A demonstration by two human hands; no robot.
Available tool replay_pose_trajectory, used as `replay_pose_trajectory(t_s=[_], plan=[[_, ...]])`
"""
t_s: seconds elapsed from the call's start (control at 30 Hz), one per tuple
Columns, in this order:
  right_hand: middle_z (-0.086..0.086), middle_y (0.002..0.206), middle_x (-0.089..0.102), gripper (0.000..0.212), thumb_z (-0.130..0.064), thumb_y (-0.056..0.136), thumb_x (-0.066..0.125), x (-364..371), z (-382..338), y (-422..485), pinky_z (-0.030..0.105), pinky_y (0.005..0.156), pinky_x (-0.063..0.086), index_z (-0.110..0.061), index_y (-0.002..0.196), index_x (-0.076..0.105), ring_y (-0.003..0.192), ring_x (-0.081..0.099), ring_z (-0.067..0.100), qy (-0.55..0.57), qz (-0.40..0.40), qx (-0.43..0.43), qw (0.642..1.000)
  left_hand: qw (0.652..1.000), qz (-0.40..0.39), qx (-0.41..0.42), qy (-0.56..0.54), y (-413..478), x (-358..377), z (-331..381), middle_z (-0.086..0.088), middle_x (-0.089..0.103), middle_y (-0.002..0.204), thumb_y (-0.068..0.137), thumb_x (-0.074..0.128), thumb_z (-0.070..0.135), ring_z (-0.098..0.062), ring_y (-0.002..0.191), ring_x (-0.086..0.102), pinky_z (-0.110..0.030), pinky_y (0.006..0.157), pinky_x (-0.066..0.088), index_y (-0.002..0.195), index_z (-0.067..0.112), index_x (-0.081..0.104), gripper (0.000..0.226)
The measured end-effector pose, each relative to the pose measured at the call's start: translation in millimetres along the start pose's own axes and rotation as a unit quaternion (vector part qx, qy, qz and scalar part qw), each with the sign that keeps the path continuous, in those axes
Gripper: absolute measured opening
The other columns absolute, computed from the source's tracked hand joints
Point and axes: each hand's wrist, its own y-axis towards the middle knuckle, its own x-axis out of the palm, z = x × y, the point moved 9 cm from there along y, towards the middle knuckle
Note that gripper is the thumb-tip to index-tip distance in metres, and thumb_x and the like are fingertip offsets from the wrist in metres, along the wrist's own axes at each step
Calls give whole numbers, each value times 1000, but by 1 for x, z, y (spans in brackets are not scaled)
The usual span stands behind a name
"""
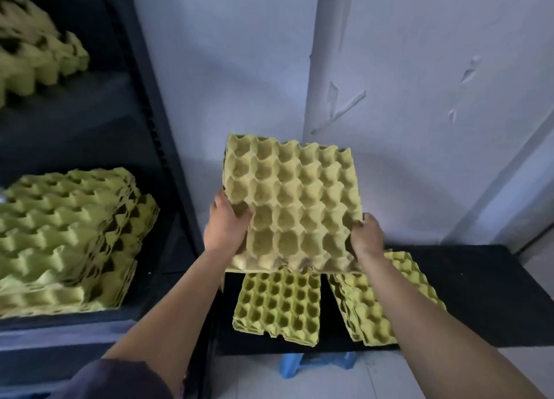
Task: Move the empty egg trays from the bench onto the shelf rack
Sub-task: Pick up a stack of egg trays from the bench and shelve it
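You hold a small stack of yellow-green moulded pulp egg trays [292,202] up in the air above the black desk [467,293], your left hand [225,226] clamped on its left edge and your right hand [367,237] gripping its right edge. Below it on the desk lie two more yellow-green tray stacks, one in the middle [277,305] and one just beside it to the right [380,302]. To your left, the dark metal shelf rack [168,135] carries a tall tray pile on its lower shelf [66,236] and another on the shelf above [33,51].
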Motion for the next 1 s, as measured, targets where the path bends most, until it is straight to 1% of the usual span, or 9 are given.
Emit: replay_pose_trajectory(t_s=[0.13,0.23,0.37,0.43,0.6,0.77,0.87,0.93,1.0], plan=[[17,105,62,32,-31,98,41,1,-11,-40,39,79,44,-3,109,52,98,57,35,46,-40,-17,998,998,49,-15,37,-46,-42,6,-7,44,129,87,57,40,-30,108,51,-34,70,34,142,18,21,69],[13,111,61,38,-34,98,40,5,-28,-72,39,82,44,-6,121,48,102,57,33,62,-94,-56,992,996,61,-42,43,-76,-73,-5,-8,45,127,85,60,39,-29,107,50,-34,72,34,141,18,21,71],[9,123,59,54,-46,91,47,14,-55,-107,46,94,44,-15,135,40,111,55,33,58,-175,-109,977,993,76,-85,25,-105,-112,-33,-11,47,127,79,67,33,-32,111,50,-42,84,42,135,14,27,72],[8,130,56,64,-51,88,52,19,-71,-125,43,96,44,-17,140,35,116,54,31,47,-209,-136,967,990,93,-103,15,-121,-132,-48,-12,49,126,78,69,32,-34,111,51,-47,91,44,133,12,29,71],[9,146,40,81,-49,87,59,39,-110,-172,41,103,36,-19,150,17,130,42,31,18,-277,-197,940,983,132,-128,-4,-153,-178,-81,-14,52,122,81,66,26,-33,109,53,-50,92,45,132,8,31,65],[7,146,41,78,-45,88,59,69,-147,-223,42,103,37,-24,150,16,130,43,31,2,-299,-253,920,973,170,-156,5,-176,-232,-117,-14,53,123,80,65,30,-34,110,54,-51,93,44,134,12,30,66],[2,154,29,75,-48,90,54,96,-166,-259,45,107,33,-34,150,11,137,34,29,-16,-357,-306,883,966,193,-168,37,-181,-273,-139,-13,54,124,83,63,30,-34,109,54,-45,90,45,135,14,31,63],[0,155,26,76,-47,89,57,113,-179,-283,43,109,30,-36,149,13,140,29,25,-7,-391,-333,858,961,207,-175,53,-180,-302,-151,-13,54,123,85,61,28,-34,111,52,-41,86,41,135,13,31,60],[5,151,31,73,-40,88,62,125,-193,-304,37,108,29,-32,149,21,138,30,23,24,-390,-351,851,959,212,-182,54,-177,-326,-168,-14,54,122,85,60,29,-34,111,52,-41,86,40,136,14,30,60]])
